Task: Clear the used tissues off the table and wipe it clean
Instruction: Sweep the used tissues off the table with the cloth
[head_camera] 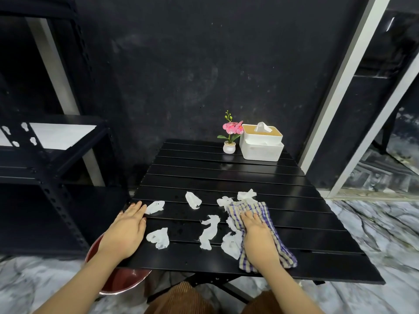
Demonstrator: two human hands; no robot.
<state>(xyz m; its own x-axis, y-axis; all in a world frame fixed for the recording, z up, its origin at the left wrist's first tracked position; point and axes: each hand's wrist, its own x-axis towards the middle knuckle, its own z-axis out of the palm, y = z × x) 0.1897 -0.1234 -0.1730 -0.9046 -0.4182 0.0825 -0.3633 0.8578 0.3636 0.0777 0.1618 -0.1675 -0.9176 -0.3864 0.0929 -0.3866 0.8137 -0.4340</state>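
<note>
1. Right hand (258, 236) first: its grip is a flat palm with fingers stretched out, pressing down on a checked cloth (265, 236) rather than pinching it.
2. That cloth lies rumpled on the right half of the black slatted worktop (226, 175), running from near the front edge up toward the middle.
3. Left hand (127, 230) now: grip spread open and holding nothing, palm down on the worktop's left edge, fingertips just beside a crumpled tissue (155, 206).
4. Used tissues are scattered between the two hands. One sits a little further back near the centre (193, 200), one lies close to the left hand's thumb side (158, 237), and a long torn one stretches front to back in the middle (209, 232).
5. More tissues crowd the cloth: one touches its left edge near the front (231, 244), and two lie at its far end (224, 201) and (246, 194), the cloth partly overlapping them.
6. At the back right of the worktop stands a white tissue box (261, 143) with a sheet poking out of its top.
7. Just left of the box is a small white pot with a pink flower (230, 138).
8. Below the worktop's front left corner, a red bowl (122, 279) sits on the marbled floor (374, 227), partly under the left forearm.
</note>
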